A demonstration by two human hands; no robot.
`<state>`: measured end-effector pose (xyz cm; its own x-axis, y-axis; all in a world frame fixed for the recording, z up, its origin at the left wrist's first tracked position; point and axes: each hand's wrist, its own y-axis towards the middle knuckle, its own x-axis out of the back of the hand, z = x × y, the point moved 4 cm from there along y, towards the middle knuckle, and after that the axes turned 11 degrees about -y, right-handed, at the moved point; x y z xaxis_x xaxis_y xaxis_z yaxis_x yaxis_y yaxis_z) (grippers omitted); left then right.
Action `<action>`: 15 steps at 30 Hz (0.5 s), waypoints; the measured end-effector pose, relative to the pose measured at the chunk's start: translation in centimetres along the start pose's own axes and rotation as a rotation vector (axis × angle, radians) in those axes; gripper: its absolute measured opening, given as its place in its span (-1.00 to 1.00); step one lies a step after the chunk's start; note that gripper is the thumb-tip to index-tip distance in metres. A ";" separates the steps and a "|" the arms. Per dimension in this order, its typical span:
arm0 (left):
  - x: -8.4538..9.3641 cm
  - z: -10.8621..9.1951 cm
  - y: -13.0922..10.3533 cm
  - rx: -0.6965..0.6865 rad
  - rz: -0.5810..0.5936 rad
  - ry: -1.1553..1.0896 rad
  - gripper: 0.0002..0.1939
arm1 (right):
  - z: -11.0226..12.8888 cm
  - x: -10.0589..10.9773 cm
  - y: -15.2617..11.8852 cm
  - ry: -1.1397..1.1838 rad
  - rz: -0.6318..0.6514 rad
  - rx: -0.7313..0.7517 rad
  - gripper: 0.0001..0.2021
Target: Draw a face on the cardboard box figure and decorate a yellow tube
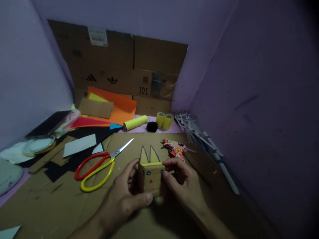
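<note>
Between my two hands stands a small cardboard box (156, 186) with two drawn eyes and a red dot on its front. Two pointed yellow paper ears (154, 154) outlined in dark ink rise from its top, above a yellow strip along the edge. My left hand (126, 191) grips the box's left side, its thumb at the bottom front corner. On the opposite side, my right hand (183, 181) pinches the upper right edge near one eye. Scissors (111, 162) with one red and one yellow handle lie partly open left of my hands.
Behind lie a rolled yellow tube (136, 122), two upright yellow tubes (164, 120), a black fuzzy ball (152, 126) and orange sheets (122, 104). A floral piece (175, 148) and a bundle of paper sticks (211, 146) lie right. A large cardboard panel (114, 59) leans on the wall.
</note>
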<state>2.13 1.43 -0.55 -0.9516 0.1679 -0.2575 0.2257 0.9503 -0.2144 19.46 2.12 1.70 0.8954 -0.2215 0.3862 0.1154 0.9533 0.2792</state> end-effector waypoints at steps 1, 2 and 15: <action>0.0 0.0 0.0 -0.003 0.005 -0.001 -0.02 | 0.0 0.0 0.0 -0.005 0.000 0.002 -0.88; 0.0 0.0 0.0 -0.007 0.007 -0.001 -0.02 | 0.1 0.1 0.0 -0.008 -0.001 0.004 -0.88; -0.1 0.0 -0.2 -0.015 -0.004 0.012 -0.02 | 0.1 0.1 0.1 -0.074 -0.002 -0.006 -0.91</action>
<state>2.18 1.19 -0.45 -0.9549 0.1676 -0.2449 0.2191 0.9547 -0.2011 19.47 2.14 1.88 0.8608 -0.2378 0.4500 0.1199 0.9540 0.2748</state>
